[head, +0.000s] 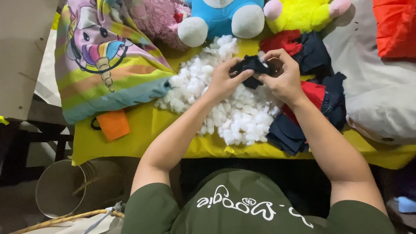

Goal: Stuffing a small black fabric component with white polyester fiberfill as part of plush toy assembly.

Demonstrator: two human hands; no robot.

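Two hands pinch one small dark blue cloth piece [252, 66] above the white stuffing pile [225, 99], near the far edge of the yellow counter [130, 134]. Left hand [223, 82] and right hand [284, 78] are closed on it. Small, gentle pinches probably work best.

Home toy-stuffing workspace. Indicated by yellow-covered table [130, 143], white stuffing [225, 108] heaped under the grip, plush toys [225, 17] beyond it, fabric pieces [312, 108] right of it, unicorn cushion [104, 56] to its left.
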